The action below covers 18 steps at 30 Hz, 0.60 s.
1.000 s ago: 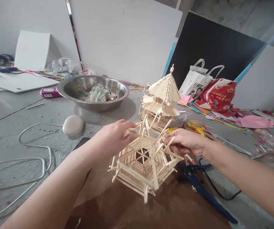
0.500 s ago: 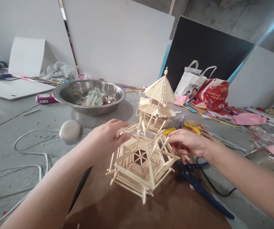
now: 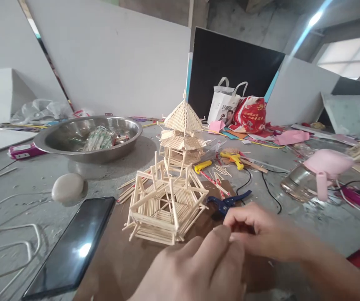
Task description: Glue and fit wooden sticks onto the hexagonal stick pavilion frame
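Note:
A hexagonal frame of thin wooden sticks (image 3: 164, 205) stands free on a brown board (image 3: 117, 259). Behind it rises a finished stick pagoda (image 3: 182, 133) with a pointed roof. My left hand (image 3: 199, 269) and my right hand (image 3: 263, 232) meet low in front of the frame, to its right, with fingers curled together in a pinch. Whatever lies between the fingertips is too small to make out. Neither hand touches the frame. Blue-handled pliers (image 3: 228, 201) lie just beyond my right hand.
A black phone (image 3: 73, 248) lies left of the board, with a white oval stone (image 3: 67, 188) and white wire (image 3: 7, 234) farther left. A steel bowl (image 3: 57, 140) stands behind. A yellow glue gun (image 3: 231, 159), loose sticks, a pink-lidded jar (image 3: 314, 177) and bags (image 3: 241, 110) are on the right.
Both hands have let go of the stick frame and drawn back toward me, meeting in front of it. The view has swung right, and the phone now shows.

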Each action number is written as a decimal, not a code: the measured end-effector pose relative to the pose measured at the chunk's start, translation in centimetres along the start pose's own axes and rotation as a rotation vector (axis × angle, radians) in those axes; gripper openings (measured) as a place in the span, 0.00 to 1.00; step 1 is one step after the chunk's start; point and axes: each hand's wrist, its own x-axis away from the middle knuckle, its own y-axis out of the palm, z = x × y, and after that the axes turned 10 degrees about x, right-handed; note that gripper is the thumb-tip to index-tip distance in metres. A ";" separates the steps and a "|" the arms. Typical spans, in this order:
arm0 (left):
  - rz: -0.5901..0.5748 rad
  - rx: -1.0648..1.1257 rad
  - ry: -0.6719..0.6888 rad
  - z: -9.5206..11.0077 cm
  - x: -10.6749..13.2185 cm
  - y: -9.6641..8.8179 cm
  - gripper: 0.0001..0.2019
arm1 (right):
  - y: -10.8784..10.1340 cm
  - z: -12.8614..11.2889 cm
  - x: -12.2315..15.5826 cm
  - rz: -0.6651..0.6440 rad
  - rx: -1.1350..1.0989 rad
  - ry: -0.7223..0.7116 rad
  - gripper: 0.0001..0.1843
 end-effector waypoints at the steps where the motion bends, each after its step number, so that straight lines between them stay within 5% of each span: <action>1: -0.019 -0.022 -0.027 0.3 -0.6 1.1 0.15 | 0.3 -0.1 0.5 0.003 0.011 -0.029 0.03; 7: -0.140 -0.122 -0.139 0.2 -1.7 3.9 0.21 | 1.4 1.0 0.9 0.001 -0.142 -0.001 0.05; 11: -0.233 -0.125 -0.255 -0.5 -1.1 5.0 0.08 | 1.9 2.0 0.1 0.003 -0.158 -0.013 0.06; 15: -0.128 0.062 -0.458 -1.4 -0.7 7.1 0.09 | 0.7 4.1 -1.4 0.062 -0.020 -0.052 0.12; 18: -0.099 0.148 -0.498 -2.3 -0.3 8.6 0.09 | -0.6 7.3 -3.0 0.265 0.184 0.065 0.14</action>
